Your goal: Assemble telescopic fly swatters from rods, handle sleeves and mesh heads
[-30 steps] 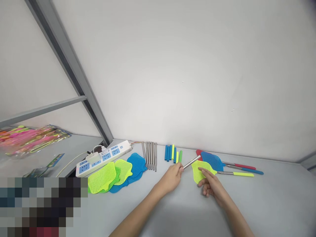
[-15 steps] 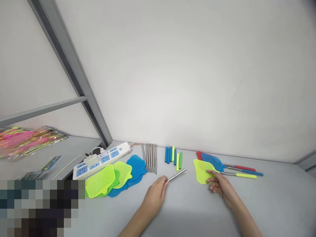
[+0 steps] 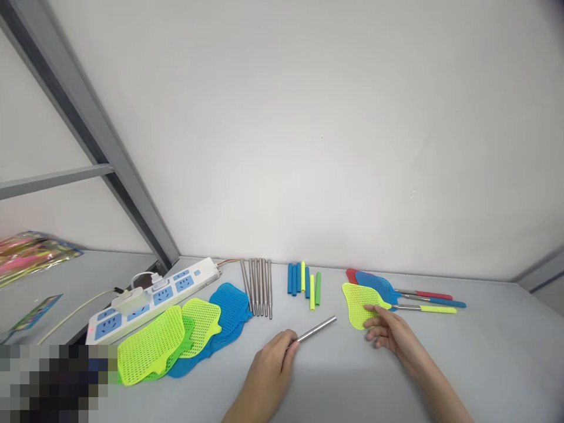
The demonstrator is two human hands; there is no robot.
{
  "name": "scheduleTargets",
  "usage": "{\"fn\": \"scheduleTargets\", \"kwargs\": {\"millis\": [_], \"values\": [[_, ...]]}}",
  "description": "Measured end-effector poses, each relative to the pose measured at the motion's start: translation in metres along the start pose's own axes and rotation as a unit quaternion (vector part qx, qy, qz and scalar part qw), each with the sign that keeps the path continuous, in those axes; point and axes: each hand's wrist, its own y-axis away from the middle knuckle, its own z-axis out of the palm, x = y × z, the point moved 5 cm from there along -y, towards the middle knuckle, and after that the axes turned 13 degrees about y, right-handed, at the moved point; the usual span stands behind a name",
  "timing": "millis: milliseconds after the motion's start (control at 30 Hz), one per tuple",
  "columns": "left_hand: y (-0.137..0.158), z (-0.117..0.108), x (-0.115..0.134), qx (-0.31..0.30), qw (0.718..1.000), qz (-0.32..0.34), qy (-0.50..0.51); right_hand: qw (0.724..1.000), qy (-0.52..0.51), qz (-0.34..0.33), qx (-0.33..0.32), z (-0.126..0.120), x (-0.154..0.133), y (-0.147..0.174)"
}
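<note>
My left hand (image 3: 268, 367) is closed around one end of a silver metal rod (image 3: 318, 327), whose free end points right and slightly away from me. My right hand (image 3: 390, 335) is held with its fingers apart and nothing in it, over the edge of a yellow fly swatter (image 3: 358, 302). Whether its fingertips touch the mesh I cannot tell. Behind that swatter lie a blue fly swatter (image 3: 379, 286) and a red one (image 3: 351, 275), partly covered, their handles pointing right.
Loose swatter heads in yellow (image 3: 152, 346), green and blue (image 3: 229, 305) overlap at left, beside a white power strip (image 3: 194, 284). Several metal rods (image 3: 261, 288) lie by the wall. Short blue, yellow and green tubes (image 3: 318, 289) are right of them. Packaged goods (image 3: 35, 252) lie far left.
The view has shifted, so the things at left appear farther left and lower. My left hand with the rod sits slightly lower in the picture. My right hand has hardly moved.
</note>
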Motion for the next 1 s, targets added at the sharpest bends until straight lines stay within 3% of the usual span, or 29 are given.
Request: {"fn": "scheduleTargets", "kwargs": {"millis": [267,467,700,867,1000], "values": [[-0.002,0.000,-0.003,-0.006,1.000,-0.019,0.006,0.998,0.019,0.016,0.055,-0.033,-0.001,-0.007],[0.000,-0.001,0.000,-0.008,1.000,-0.019,0.012,0.997,0.018,-0.010,0.072,-0.033,0.000,-0.009],[0.002,-0.001,-0.001,0.006,0.999,-0.036,0.029,0.998,0.006,-0.040,0.047,-0.005,-0.009,-0.006],[0.002,-0.003,-0.003,0.025,0.997,-0.055,0.048,0.999,0.013,-0.035,-0.033,0.028,-0.017,-0.008],[0.003,-0.004,-0.003,0.033,0.996,-0.064,0.061,0.993,0.075,-0.040,-0.087,0.060,-0.028,-0.023]]}}
